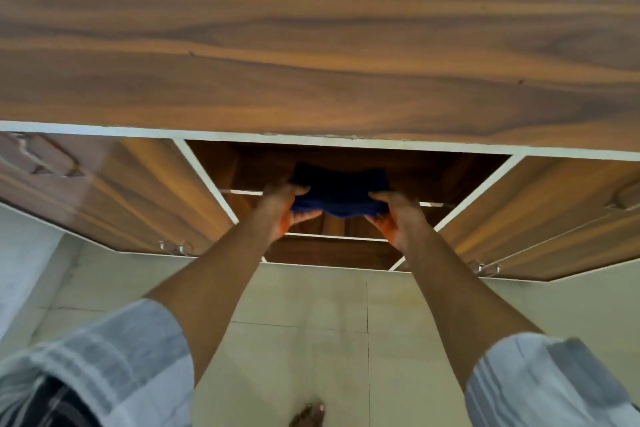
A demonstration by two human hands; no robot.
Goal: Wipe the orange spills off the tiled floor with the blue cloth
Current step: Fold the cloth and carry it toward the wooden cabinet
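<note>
Two hands, left and right, gripped the blue cloth at the open cupboard's upper shelf. Orange-stained palms risked smearing the cupboard; no spills showed on the tiled floor below the cupboard.

Soft, even daylight; the cupboard recess is shadowed, glare streaks its left door, edges bow and blur.

Two hands; one blue cloth; two open cabinet doors; one bare foot
</note>
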